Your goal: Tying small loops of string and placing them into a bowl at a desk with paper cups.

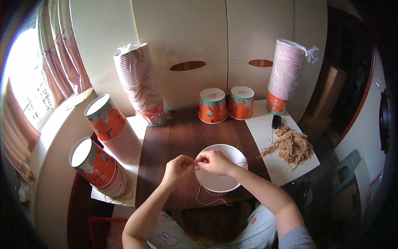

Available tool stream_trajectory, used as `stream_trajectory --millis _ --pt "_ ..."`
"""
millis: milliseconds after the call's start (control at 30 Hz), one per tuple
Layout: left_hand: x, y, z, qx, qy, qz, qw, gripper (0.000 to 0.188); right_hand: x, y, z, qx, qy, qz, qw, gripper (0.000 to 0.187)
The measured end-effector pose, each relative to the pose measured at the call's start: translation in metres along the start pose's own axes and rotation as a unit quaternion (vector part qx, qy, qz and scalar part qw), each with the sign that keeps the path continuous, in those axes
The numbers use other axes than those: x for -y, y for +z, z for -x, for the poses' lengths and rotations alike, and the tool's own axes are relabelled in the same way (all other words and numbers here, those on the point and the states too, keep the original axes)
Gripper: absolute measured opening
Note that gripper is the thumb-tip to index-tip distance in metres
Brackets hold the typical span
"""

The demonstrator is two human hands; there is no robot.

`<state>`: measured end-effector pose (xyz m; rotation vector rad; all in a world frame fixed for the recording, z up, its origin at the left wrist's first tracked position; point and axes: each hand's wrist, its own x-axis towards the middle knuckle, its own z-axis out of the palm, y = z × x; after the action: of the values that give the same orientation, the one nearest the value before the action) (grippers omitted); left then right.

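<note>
My left hand (178,169) and my right hand (214,162) meet fingertip to fingertip over the left rim of an open paper bucket (222,182) with a white inside. Both hands pinch a thin string (197,167) between thumb and fingers; a small loop of it shows under the fingertips. A pale length of cord (212,203) hangs down the near side of the bucket and curls on the table edge. Another pale strand crosses the bucket's right rim. My fingers hide most of the string between them.
On the right white board lie a tangled heap of tan strings (292,146) and a small black object (276,121). Two upturned orange buckets (212,108) stand at the back. Tall bucket stacks rise at back left (139,76) and back right (285,68). Two leaning stacks (114,133) are at left.
</note>
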<state>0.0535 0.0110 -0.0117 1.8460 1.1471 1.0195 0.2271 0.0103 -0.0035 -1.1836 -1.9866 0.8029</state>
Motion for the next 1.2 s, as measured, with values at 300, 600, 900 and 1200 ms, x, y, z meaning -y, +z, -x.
stream_trajectory --millis 300,600,900,1200 --pt "0.015 0.001 -0.004 0.038 -0.030 0.169 0.984 0.010 0.001 0.003 0.002 -0.030 -0.033 0.034 0.998 0.011" --pt "0.013 -0.005 -0.005 0.077 -0.142 0.242 0.957 0.013 0.014 0.002 0.006 -0.100 -0.208 0.197 0.953 0.008" --pt "0.005 -0.009 -0.002 0.118 -0.160 0.288 0.937 0.013 0.010 0.003 0.002 -0.062 -0.242 0.109 0.962 0.008" --pt "0.007 -0.003 0.000 0.061 -0.053 0.236 0.968 0.008 0.014 0.000 0.004 -0.046 -0.118 0.031 0.992 0.006"
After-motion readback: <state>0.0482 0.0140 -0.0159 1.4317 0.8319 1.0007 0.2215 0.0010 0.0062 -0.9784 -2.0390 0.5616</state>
